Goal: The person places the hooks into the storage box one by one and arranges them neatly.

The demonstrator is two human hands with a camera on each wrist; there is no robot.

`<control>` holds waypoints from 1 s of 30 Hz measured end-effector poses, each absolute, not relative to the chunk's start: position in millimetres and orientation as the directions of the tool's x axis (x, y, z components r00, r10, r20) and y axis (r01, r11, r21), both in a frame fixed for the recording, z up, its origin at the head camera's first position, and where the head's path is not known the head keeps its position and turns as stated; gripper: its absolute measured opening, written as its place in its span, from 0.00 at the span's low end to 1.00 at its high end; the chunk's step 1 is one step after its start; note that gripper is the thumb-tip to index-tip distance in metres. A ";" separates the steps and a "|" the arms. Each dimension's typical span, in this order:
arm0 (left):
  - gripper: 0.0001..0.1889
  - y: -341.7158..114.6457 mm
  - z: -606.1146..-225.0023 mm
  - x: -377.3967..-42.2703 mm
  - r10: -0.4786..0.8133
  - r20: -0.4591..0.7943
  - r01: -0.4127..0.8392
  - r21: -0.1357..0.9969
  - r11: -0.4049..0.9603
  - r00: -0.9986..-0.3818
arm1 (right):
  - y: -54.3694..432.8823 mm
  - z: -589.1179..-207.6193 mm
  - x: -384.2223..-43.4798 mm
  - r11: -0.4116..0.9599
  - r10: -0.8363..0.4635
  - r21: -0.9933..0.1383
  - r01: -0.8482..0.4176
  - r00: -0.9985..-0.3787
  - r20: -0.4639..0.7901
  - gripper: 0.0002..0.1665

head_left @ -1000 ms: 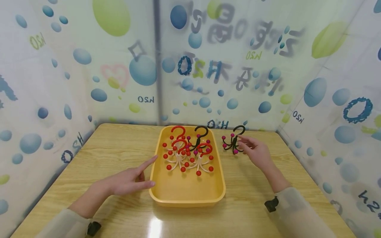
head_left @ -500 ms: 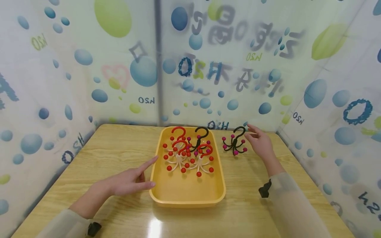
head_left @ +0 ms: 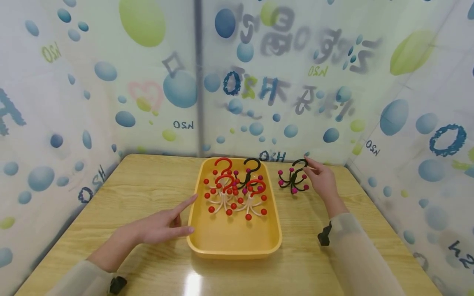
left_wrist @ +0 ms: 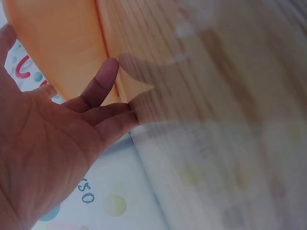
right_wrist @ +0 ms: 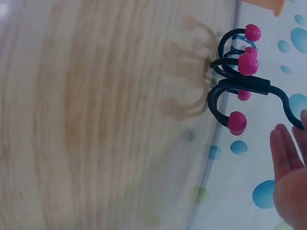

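Note:
A black claw hanger (head_left: 293, 179) with a curved top hook and pink balls on its prongs stands upright on the table right of the tray. My right hand (head_left: 324, 181) has thumb and index finger at the right side of its hook, pinching it. In the right wrist view, the hook's end runs behind the fingers (right_wrist: 283, 146). My left hand (head_left: 159, 224) touches the left rim of a yellow tray (head_left: 237, 240) with straight index finger and thumb. Inside the tray stand three white claw hangers with red hooks and red balls (head_left: 224, 196), plus another black hanger (head_left: 249, 176).
The wooden table (head_left: 148, 181) meets a patterned curtain wall (head_left: 155, 131) at its back and sides. The tray's high rim lies between the two hands. A black wrist strap (head_left: 324, 235) sits on the right sleeve.
My right hand drew back from the black hanger's prongs to the right of its hook, then came in so its fingertips meet the hook. The left hand and the hangers hold their places.

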State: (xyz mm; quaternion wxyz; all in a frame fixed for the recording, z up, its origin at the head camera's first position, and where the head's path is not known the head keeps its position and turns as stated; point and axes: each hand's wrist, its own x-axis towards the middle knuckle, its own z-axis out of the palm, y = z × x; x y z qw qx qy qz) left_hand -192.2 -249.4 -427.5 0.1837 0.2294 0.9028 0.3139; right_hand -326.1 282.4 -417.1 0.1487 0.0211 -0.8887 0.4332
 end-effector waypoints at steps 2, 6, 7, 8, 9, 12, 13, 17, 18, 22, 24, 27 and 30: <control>0.50 -248.8 -427.3 -192.1 0.522 -0.195 0.290 0.649 0.703 -0.830 | 281.5 -419.5 -325.6 0.623 0.123 -0.762 -0.177 -0.940 0.319 0.27; 0.50 -247.5 -426.6 -191.3 0.505 -0.216 0.263 0.648 0.714 -0.836 | 279.7 -421.8 -323.0 0.605 0.148 -0.773 -0.191 -0.927 0.345 0.24; 0.50 -247.3 -426.6 -191.1 0.502 -0.219 0.260 0.648 0.716 -0.836 | 279.5 -422.0 -321.7 0.600 0.145 -0.776 -0.195 -0.928 0.344 0.24; 0.50 -247.0 -426.6 -190.9 0.501 -0.221 0.258 0.648 0.717 -0.837 | 279.7 -422.0 -320.5 0.592 0.142 -0.781 -0.198 -0.928 0.343 0.24; 0.50 -246.8 -426.7 -190.7 0.500 -0.221 0.257 0.648 0.717 -0.837 | 280.0 -422.0 -318.8 0.589 0.139 -0.782 -0.201 -0.929 0.343 0.24; 0.50 -246.4 -427.5 -190.6 0.505 -0.215 0.264 0.649 0.714 -0.836 | 282.3 -421.3 -312.3 0.583 0.132 -0.785 -0.208 -0.930 0.344 0.24; 0.50 -246.4 -427.7 -190.7 0.508 -0.214 0.267 0.649 0.712 -0.835 | 283.4 -420.7 -309.4 0.585 0.130 -0.784 -0.208 -0.930 0.344 0.24; 0.50 -246.3 -428.5 -191.8 0.519 -0.208 0.279 0.649 0.707 -0.829 | 287.8 -418.0 -296.4 0.548 0.133 -0.808 -0.218 -0.930 0.342 0.23; 0.50 -246.3 -428.5 -192.1 0.521 -0.206 0.284 0.648 0.707 -0.828 | 288.5 -416.7 -292.3 0.533 0.135 -0.816 -0.223 -0.930 0.342 0.23; 0.50 -246.4 -427.6 -192.9 0.518 -0.208 0.281 0.646 0.710 -0.830 | 289.5 -410.0 -274.6 0.463 0.135 -0.852 -0.244 -0.931 0.340 0.24; 0.50 -246.5 -426.8 -192.9 0.516 -0.209 0.279 0.646 0.711 -0.831 | 289.8 -406.5 -265.4 0.453 0.126 -0.857 -0.244 -0.935 0.333 0.25; 0.50 -246.6 -425.8 -192.5 0.511 -0.216 0.271 0.647 0.713 -0.832 | 290.0 -400.7 -250.7 0.460 0.109 -0.854 -0.243 -0.939 0.326 0.26; 0.50 -246.7 -425.6 -192.1 0.506 -0.221 0.263 0.648 0.715 -0.833 | 289.6 -396.0 -237.2 0.463 0.081 -0.845 -0.268 -0.936 0.342 0.26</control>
